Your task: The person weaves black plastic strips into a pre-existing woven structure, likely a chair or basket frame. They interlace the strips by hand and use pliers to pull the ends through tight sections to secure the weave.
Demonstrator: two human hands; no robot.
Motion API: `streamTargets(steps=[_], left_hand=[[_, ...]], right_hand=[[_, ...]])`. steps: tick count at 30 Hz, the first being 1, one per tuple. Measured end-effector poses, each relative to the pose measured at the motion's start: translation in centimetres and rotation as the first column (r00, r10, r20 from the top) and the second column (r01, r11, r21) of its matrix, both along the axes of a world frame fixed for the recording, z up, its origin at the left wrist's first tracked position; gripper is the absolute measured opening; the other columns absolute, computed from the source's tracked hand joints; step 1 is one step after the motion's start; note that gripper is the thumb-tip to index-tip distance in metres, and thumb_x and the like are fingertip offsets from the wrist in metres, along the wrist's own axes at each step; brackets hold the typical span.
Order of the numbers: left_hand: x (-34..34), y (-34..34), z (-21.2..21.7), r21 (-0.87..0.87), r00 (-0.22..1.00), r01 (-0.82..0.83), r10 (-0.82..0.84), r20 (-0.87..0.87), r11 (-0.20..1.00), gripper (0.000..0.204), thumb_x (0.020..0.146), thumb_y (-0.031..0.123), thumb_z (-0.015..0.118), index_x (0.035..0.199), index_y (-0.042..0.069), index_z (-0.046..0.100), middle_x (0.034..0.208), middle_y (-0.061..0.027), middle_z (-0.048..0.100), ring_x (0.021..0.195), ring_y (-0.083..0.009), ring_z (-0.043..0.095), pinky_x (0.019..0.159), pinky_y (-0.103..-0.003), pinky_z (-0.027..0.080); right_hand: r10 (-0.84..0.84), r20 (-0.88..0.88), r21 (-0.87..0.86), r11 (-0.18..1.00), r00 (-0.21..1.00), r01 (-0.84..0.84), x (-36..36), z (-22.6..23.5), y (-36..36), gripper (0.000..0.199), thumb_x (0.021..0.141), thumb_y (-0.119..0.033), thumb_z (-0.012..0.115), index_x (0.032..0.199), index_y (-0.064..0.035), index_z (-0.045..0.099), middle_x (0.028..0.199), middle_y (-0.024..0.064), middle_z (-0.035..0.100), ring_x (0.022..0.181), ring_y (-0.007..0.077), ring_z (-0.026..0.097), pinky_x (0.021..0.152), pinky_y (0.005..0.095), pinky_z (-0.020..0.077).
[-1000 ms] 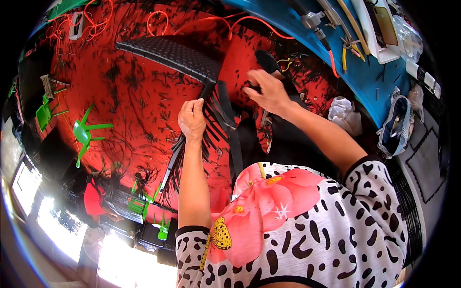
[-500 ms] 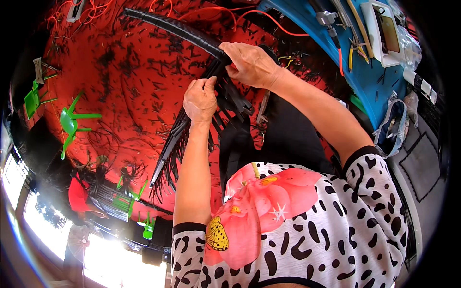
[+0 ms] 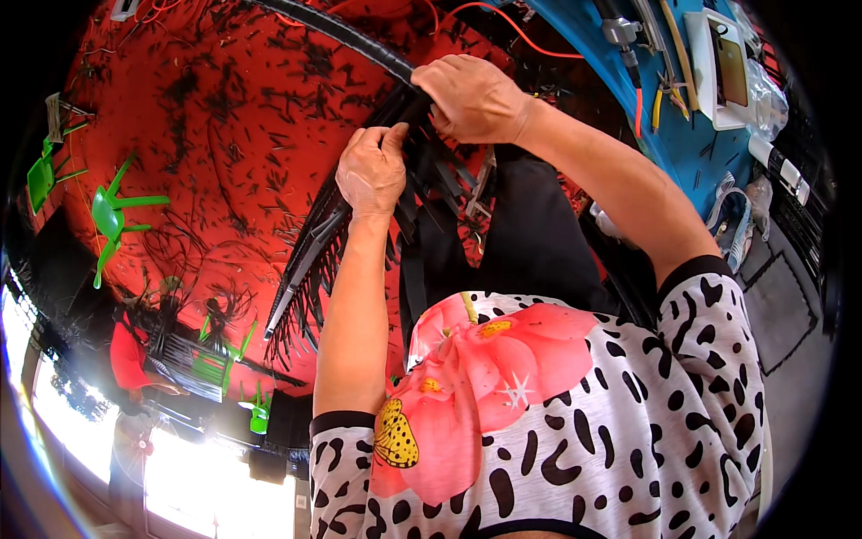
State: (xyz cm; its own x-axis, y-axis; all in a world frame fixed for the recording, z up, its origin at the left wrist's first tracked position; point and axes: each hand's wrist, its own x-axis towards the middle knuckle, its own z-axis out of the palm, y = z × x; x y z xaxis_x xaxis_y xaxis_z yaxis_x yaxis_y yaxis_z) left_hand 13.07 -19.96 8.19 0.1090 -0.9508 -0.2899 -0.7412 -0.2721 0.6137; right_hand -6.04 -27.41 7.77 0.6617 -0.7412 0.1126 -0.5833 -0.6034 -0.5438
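- The black frame (image 3: 319, 25) is in the upper middle of the frame, bent at a corner beside the two hands, with both limbs running off to the left.
- Its upper limb has its long axis slanting from that corner to the top edge, left of centre; the fringed lower limb (image 3: 307, 260) slants to the lower left, passing beyond the left forearm.
- The right grip (image 3: 476, 99) is nearer the upper limb: fingers bent and closed on the frame at the corner. Whether they pinch the rim or a strand there is hidden.
- The left grip (image 3: 371, 172) is just below and left of the other, nearer the lower limb, clenched around the frame with the thumb toward the corner.
- The hands are near each other but apart.
- Loose black strands (image 3: 444, 175) hang right of the left grip and below the right one, above the person's dark-clad legs (image 3: 543, 225).
- Dark scraps litter the red floor (image 3: 260, 171) at left.
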Motion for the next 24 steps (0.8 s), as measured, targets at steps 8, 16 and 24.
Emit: streamTargets(steps=[8,16,24], left_hand=[[-0.1,0.2,-0.5,-0.089,0.999,-0.016,0.014,-0.030,0.996,0.039,0.088,0.046,0.063,0.078,0.008,0.068,0.075,-0.0078,0.062,0.069,-0.0314,0.062,0.060,-0.041,0.047],[0.0,0.2,-0.3,-0.074,1.000,-0.008,0.007,-0.016,0.997,0.033,0.091,0.034,0.066,0.087,0.002,0.070,0.072,-0.0095,0.061,0.066,-0.0228,0.058,0.063,-0.033,0.045],[0.2,0.3,-0.2,-0.086,0.999,-0.001,-0.003,-0.047,0.996,0.035,0.092,0.038,0.062,0.081,0.005,0.068,0.074,-0.0083,0.062,0.068,-0.0301,0.061,0.061,-0.039,0.046]], right_hand=[[-0.487,0.062,0.614,0.707,0.871,0.351,-3.8,-4.3,6.6,0.058,0.078,-0.026,0.077,0.119,-0.0034,0.044,0.071,0.0094,0.061,0.065,0.0272,0.062,0.061,0.0368,0.0499],[-0.174,-0.244,0.738,0.605,0.954,0.299,-5.7,-6.4,15.8,0.040,0.082,-0.025,0.069,0.110,-0.0007,0.053,0.091,0.0209,0.066,0.091,0.0385,0.064,0.078,0.0456,0.0504],[-0.213,-0.274,0.743,0.572,0.938,0.347,-7.7,-7.6,13.6,0.039,0.082,-0.024,0.069,0.109,0.0003,0.055,0.090,0.0214,0.067,0.092,0.0387,0.064,0.080,0.0458,0.0499]])
